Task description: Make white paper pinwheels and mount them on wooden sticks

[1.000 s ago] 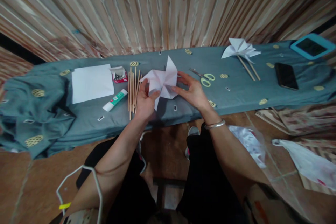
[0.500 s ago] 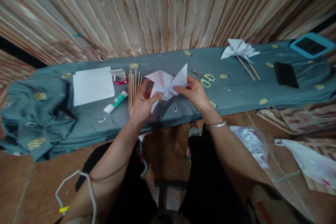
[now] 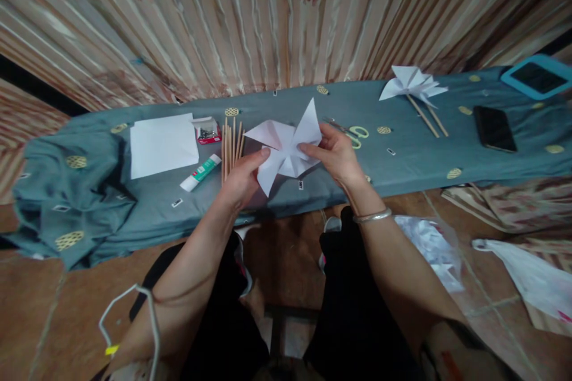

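Above the middle of the cloth-covered table, a white paper pinwheel (image 3: 286,152) with pointed blades is held between both hands. My left hand (image 3: 245,177) grips its left side, thumb on top and the fingers hidden beneath the paper. On the opposite side, my right hand (image 3: 337,153) pinches it with the thumb pressed near the centre. Wooden sticks (image 3: 229,146) lie just left of the pinwheel, partly behind my left hand. Green-handled scissors (image 3: 357,136) rest beyond my right hand, their blades partly covered by it.
On the left are white paper sheets (image 3: 164,146), a red box of small metal pieces (image 3: 208,131) and a glue tube (image 3: 201,172). Finished-looking pinwheels on sticks (image 3: 413,84), a black phone (image 3: 495,128) and a blue-framed tablet (image 3: 538,76) lie right. Plastic bags (image 3: 431,247) sit on the floor.
The pinwheel has turned slightly, its upper right blade now pointing more upward. My left thumb has shifted off the centre toward the left blade. The view has moved a little.
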The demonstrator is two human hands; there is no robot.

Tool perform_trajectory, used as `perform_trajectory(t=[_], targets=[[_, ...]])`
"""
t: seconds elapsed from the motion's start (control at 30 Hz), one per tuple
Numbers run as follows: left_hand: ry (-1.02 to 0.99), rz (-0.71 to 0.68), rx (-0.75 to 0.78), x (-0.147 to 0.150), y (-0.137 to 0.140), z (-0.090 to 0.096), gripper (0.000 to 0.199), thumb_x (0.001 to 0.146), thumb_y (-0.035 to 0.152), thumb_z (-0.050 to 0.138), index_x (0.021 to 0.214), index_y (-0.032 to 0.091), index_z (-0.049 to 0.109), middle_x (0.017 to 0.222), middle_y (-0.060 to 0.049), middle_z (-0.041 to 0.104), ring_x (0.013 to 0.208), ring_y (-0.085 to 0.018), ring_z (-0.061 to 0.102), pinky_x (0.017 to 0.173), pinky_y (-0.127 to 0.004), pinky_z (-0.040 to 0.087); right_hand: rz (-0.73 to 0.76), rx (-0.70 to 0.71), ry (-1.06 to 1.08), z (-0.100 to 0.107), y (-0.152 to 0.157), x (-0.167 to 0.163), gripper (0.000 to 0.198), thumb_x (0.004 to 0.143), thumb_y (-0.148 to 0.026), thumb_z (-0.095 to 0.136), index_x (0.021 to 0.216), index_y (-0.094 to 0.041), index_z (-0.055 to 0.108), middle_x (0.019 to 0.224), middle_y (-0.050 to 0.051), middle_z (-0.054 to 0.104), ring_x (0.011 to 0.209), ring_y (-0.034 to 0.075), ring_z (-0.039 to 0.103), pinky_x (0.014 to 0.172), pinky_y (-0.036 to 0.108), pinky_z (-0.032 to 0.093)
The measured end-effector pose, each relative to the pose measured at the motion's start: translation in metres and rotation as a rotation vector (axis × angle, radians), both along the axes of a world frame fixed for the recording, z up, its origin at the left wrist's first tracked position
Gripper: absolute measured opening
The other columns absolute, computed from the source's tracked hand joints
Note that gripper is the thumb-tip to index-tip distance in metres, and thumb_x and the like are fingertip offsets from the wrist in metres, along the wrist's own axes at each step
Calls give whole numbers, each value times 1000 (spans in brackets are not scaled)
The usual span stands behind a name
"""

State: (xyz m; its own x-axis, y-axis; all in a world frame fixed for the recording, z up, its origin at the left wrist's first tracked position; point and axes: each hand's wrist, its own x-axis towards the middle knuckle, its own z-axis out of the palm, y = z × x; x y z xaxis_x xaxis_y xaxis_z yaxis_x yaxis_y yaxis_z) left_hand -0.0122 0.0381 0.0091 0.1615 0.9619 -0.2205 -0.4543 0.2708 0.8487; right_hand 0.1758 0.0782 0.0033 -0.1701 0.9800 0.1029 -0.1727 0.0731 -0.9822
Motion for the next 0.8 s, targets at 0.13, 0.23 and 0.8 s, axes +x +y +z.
perform_trajectory(t=[0.13,0.23,0.8], targets=[[89,27,-19,6,-3,-5,40,49,35,88,78,12,72,76,-7,75,84,-28,71,85,-40,53,23,-2,-51,-3,-2,-4,54,64,-32,83,112,-20,63,95,2,75,82,21,71,78,39,61],[150,123,4,9,-4,-12,37,48,29,88,78,14,73,74,-3,75,72,-21,69,77,-35,53,37,5,-85,-3,-4,-7,56,65,-35,82,115,-19,61,95,4,74,82,22,71,76,39,61],[231,212,77,6,-4,-11,30,50,26,86,75,15,73,71,0,72,64,-15,62,68,-28,49,54,85,-172,-7,-2,-10,55,67,-41,81,115,-21,62,100,4,74,87,22,71,78,39,61]])
